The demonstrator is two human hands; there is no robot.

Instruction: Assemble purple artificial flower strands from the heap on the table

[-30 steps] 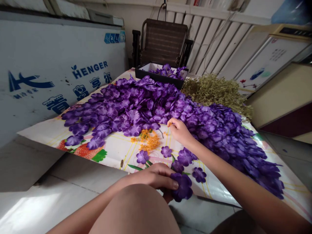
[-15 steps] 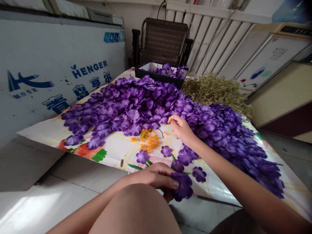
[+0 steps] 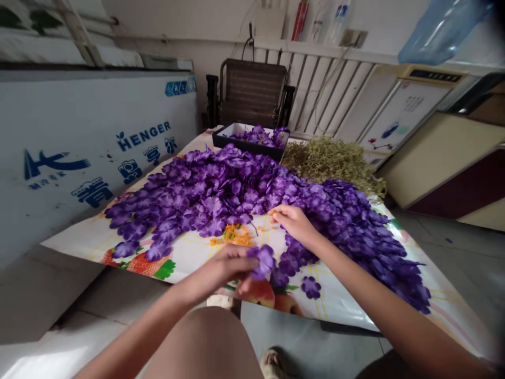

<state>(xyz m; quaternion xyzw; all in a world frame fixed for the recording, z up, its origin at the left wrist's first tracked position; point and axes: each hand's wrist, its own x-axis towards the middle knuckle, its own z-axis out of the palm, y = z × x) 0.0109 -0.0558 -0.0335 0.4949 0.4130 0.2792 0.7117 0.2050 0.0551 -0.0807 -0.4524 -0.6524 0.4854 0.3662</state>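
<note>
My left hand (image 3: 232,265) is closed round a purple fabric flower (image 3: 263,262), held by its edge above the near side of the table. Farther in, my right hand (image 3: 294,223) pinches a small orange bit (image 3: 271,212) at the fingertips, beside the big heap of purple flowers (image 3: 232,176). Between the two hands lies a small pile of orange stamens (image 3: 236,234), partly covered by my left hand. A few loose flowers, one of them a single purple flower (image 3: 311,287), lie near my right forearm.
Behind the heap stands a black box (image 3: 248,143) with purple flowers in it. Dry greenish stems (image 3: 331,163) are bunched at its right. A white freezer (image 3: 98,126) borders the table on the left; a folding chair (image 3: 252,87) stands beyond.
My left hand has risen from by the knee to over the table's near edge, carrying the purple flower. My right hand still pinches the orange bit near the heap. The view has tilted up.
</note>
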